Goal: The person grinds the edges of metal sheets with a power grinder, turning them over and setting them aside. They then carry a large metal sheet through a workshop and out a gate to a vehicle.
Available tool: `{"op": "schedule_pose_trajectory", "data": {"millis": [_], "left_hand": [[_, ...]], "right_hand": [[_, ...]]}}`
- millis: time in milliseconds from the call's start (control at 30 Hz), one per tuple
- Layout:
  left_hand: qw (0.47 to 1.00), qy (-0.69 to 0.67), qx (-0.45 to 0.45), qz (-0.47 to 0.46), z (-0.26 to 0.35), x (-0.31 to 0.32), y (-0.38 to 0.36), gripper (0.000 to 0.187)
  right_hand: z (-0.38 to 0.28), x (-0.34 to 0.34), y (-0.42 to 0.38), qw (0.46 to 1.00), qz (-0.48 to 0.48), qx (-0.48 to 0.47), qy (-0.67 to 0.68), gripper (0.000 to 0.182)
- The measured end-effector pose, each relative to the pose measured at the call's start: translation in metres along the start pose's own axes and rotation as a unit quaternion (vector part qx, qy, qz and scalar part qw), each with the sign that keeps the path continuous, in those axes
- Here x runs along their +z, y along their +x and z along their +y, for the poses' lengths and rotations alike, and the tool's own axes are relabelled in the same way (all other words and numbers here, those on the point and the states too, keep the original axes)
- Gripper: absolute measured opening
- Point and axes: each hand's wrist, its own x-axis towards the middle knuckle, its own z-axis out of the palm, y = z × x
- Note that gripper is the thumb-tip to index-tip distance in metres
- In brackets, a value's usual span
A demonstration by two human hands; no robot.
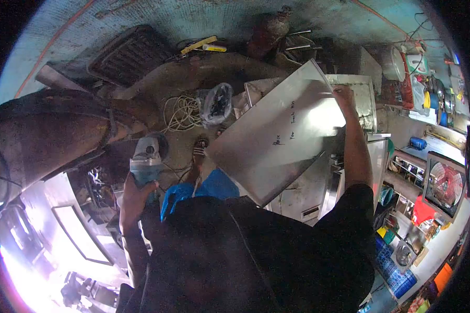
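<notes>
My left hand (136, 195) grips a teal angle grinder (149, 156) by its body, its disc end pointing away from me toward the floor. My right hand (344, 96) holds the upper edge of a large stainless steel sheet (277, 135), which is tilted up on its corner in front of me. Handwritten marks show on the sheet's face. My foot in a sandal (199, 148) and blue trousers (203, 190) show below the sheet's lower left edge.
A coil of white cable (180, 112) and a plastic bag (216, 103) lie on the floor beyond the sheet. A dark grate (128, 55) leans at the back. Steel cabinets (350, 172) stand right; a red fan (446, 185) and cluttered shelves fill the far right.
</notes>
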Motion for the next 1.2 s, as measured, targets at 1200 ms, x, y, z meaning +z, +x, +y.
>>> {"op": "schedule_pose_trajectory", "data": {"millis": [1200], "left_hand": [[0.999,0.006,-0.038,0.022,0.007,0.002,-0.005,0.059]], "right_hand": [[-0.01,-0.019,-0.042,0.975,-0.009,0.1,-0.196,0.019]]}}
